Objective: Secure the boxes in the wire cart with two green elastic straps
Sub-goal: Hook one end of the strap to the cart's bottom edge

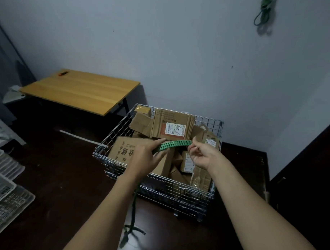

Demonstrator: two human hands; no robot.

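While the silver wire-mesh cart (204,190) sits at centre frame, crammed with tilted brown cardboard boxes (171,124), both hands hold one flat green patterned elastic strap (173,143) above them — the left hand (144,157) gripping it at nine o'clock, the right hand (201,157) pinching its end at three o'clock. Its loose tail hangs off toward six o'clock, onto the dark floor (50,185). A second green strap (265,9) hangs on the grey wall at one o'clock — and should the pinch slip under stretch, the strap would likely snap back unhooked.
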